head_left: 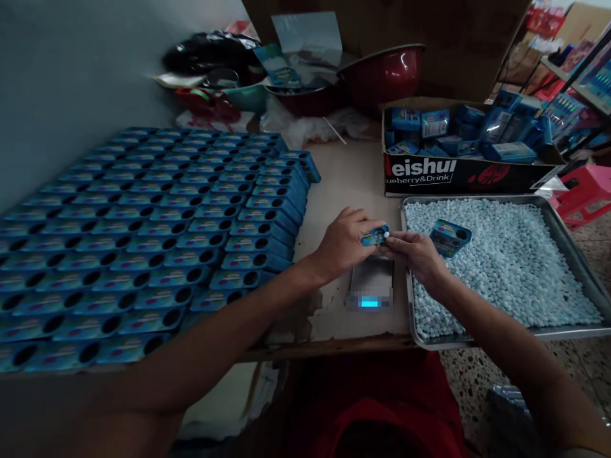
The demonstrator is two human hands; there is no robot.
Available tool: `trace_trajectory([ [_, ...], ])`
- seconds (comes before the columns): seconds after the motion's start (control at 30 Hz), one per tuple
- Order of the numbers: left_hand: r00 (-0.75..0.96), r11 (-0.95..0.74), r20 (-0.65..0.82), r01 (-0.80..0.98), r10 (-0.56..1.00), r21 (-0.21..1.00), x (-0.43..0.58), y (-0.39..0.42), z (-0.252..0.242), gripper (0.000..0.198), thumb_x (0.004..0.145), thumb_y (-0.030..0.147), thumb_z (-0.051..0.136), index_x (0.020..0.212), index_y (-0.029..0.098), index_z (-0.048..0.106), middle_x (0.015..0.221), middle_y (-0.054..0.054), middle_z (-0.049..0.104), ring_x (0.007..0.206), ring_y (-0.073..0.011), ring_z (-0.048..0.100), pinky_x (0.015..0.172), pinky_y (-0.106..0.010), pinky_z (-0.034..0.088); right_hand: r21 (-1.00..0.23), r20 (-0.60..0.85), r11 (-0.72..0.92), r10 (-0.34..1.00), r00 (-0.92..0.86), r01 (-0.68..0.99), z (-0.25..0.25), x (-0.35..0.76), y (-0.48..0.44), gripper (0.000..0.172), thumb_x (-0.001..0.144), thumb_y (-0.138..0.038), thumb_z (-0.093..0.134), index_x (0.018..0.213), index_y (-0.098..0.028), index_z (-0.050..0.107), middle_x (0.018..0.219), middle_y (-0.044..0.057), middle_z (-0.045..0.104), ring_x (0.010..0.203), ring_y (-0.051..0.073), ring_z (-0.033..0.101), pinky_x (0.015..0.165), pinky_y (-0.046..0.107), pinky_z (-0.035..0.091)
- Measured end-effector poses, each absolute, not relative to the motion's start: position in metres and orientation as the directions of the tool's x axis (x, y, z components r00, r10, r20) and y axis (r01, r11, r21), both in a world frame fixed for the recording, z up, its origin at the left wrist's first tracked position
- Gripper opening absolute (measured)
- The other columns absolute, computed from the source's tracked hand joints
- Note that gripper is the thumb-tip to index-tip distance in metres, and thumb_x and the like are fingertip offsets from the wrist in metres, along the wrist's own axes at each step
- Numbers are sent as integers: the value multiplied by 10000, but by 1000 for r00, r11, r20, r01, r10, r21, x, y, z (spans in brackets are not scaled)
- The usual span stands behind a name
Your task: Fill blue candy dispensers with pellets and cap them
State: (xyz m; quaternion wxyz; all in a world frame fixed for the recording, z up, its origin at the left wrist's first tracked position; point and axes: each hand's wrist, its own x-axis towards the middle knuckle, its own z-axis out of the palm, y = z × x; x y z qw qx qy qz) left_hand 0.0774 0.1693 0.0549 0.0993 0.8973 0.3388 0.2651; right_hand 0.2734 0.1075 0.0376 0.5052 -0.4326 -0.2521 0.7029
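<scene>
Pale, scuffed tabletop (334, 165) runs across the frame, and a broad block of blue boxes (157, 216) covers its left half in tight, slanting rows. Each is slim, with a smooth, printed face and a round dark opening; whether they have been filled cannot be told. At right lies a shallow metal tray (575, 257), its rolled rim holding a pebbly bed of smooth, rounded white tablets (506, 267). Above it, a black printed cardboard carton (424, 184) holds more packs, loosely jumbled. Judging by this, much has been set out in rows, while plenty of tablets and packs remain.

A glossy red basin (386, 76) stands at upper centre. Below the hands sits what looks like a flat digital scale (372, 277) with a lit cyan display. One loose blue pack (449, 238) rests on the tablets.

Near the centre, the left hand (346, 235) clamps a small blue box (370, 238) between thumb and fingers. The right hand (415, 251) brings thumb and fingertips to its end, where a single white tablet (386, 235) shows; whether they pinch it cannot be told.
</scene>
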Motion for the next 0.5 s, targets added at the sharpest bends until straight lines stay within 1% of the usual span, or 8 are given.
trace_trajectory([
  [0.07, 605, -728, 405, 560, 686, 396, 78, 169, 53, 445, 771, 146, 700, 1194, 234, 808, 956, -58, 736, 958, -255, 646, 891, -379, 528, -846, -345, -336, 937, -56, -415, 39, 273, 112, 373, 603, -343, 1004, 791, -159, 741, 743, 21, 767, 679, 134, 739, 648, 214, 609],
  [0.13, 579, -699, 394, 566, 714, 437, 79, 168, 51, 450, 752, 148, 715, 1183, 232, 814, 942, -55, 745, 954, -256, 661, 879, -377, 536, -901, -305, -292, 952, -11, -321, 42, 273, 118, 448, 538, -416, 1024, 698, -183, 676, 649, 4, 730, 576, 132, 685, 550, 226, 560],
  [0.23, 532, -643, 367, 570, 763, 510, 81, 166, 49, 410, 745, 139, 738, 1137, 217, 827, 941, -64, 764, 957, -260, 689, 893, -388, 551, -962, -222, -215, 975, 22, -165, 52, 272, 124, 520, 485, -484, 1027, 651, -203, 623, 570, -7, 692, 489, 129, 611, 479, 238, 487],
  [0.3, 512, -596, 332, 533, 792, 600, 80, 168, 50, 391, 750, 154, 770, 1134, 208, 822, 1003, -70, 788, 987, -255, 715, 924, -382, 561, -981, -178, -174, 983, 43, -85, 59, 273, 123, 540, 492, -535, 1013, 643, -201, 617, 546, -5, 672, 471, 122, 580, 468, 235, 446],
  [0.4, 472, -473, 244, 461, 847, 751, 70, 190, 57, 423, 746, 239, 845, 1163, 186, 797, 1101, -66, 803, 998, -241, 741, 929, -353, 577, -991, -134, -135, 989, 61, 5, 65, 280, 109, 527, 579, -598, 959, 647, -200, 620, 528, 7, 650, 463, 121, 544, 474, 247, 420],
  [0.47, 414, -422, 235, 448, 879, 788, 55, 219, 67, 446, 740, 270, 864, 1166, 167, 779, 1110, -65, 802, 1001, -241, 741, 938, -354, 576, -977, -172, -172, 985, 6, 126, 62, 292, 91, 481, 621, -602, 927, 673, -205, 660, 525, 13, 646, 457, 143, 546, 473, 272, 432],
  [0.5, 378, -427, 265, 453, 887, 783, 46, 238, 74, 447, 743, 269, 860, 1167, 163, 769, 1114, -65, 798, 1019, -243, 736, 957, -361, 570, -954, -218, -206, 976, -31, 216, 60, 300, 79, 450, 639, -593, 914, 677, -211, 678, 519, 17, 647, 457, 159, 560, 474, 284, 439],
])
